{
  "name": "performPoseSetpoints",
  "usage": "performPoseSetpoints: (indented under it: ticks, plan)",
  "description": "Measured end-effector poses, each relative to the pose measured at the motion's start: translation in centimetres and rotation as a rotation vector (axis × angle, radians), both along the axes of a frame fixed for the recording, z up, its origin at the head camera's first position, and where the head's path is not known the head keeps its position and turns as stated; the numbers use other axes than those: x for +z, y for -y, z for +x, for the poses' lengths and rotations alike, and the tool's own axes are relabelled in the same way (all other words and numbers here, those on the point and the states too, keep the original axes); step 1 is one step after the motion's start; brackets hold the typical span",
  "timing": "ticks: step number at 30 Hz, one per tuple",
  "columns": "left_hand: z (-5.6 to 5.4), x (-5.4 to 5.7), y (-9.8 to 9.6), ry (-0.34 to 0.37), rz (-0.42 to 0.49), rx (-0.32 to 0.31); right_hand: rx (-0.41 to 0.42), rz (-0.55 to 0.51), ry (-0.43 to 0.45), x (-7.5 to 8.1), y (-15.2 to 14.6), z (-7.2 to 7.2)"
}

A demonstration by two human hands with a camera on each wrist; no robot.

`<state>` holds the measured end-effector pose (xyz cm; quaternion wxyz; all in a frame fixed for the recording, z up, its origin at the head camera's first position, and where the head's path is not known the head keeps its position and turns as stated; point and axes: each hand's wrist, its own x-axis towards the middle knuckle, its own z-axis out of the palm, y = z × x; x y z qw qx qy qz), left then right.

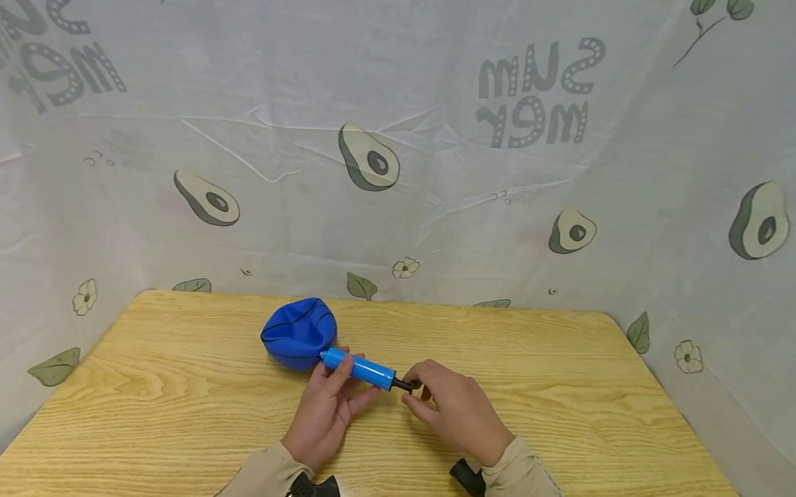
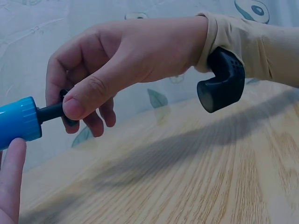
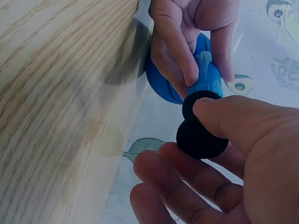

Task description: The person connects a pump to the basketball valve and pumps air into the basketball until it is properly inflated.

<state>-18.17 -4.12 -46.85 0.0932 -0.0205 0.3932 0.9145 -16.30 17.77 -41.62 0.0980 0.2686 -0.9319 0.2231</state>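
A blue hand pump [image 1: 364, 369] lies slantwise across the middle of the head view, its tip at a dented, partly deflated blue ball [image 1: 297, 333] with black lines. My left hand [image 1: 327, 412] grips the pump's barrel, thumb on top. My right hand [image 1: 460, 411] pinches the pump's black handle [image 3: 202, 139] between thumb and fingers. A short length of black rod [image 2: 50, 112] shows between barrel and handle in the left wrist view. In the right wrist view, the ball sits behind the left hand and is mostly hidden.
Both hands work over a light wood table [image 1: 164, 409]. A pale cloth [image 1: 279, 73] printed with avocados and leaves hangs behind and at both sides of it. Black camera mounts [image 1: 469, 478] sit at the wrists, below beige sleeves [image 1: 528, 480].
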Motion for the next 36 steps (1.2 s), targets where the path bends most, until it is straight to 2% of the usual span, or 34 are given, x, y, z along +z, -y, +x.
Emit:
performPoseSetpoints:
  ticks: [10, 19, 23, 27, 36]
  plan:
    - [-1.0, 0.1, 1.5, -0.028, -0.036, 0.093, -0.091, 0.010, -0.004, 0.2, -0.3, -0.3]
    - [-1.6, -0.1, 2.7, -0.021, -0.025, 0.165, -0.172, -0.007, 0.027, -0.1, -1.0, -0.7]
    - [-1.7, -0.1, 2.9, 0.001, 0.009, 0.167, -0.211, -0.019, 0.050, 0.1, -1.2, -0.7]
    - [-1.7, -0.1, 3.1, 0.033, 0.071, 0.148, -0.208, -0.023, 0.065, 0.2, -1.3, -0.7]
    - [-1.9, -0.1, 3.1, 0.010, 0.093, 0.129, -0.176, -0.006, 0.103, 0.1, -1.4, -0.7]
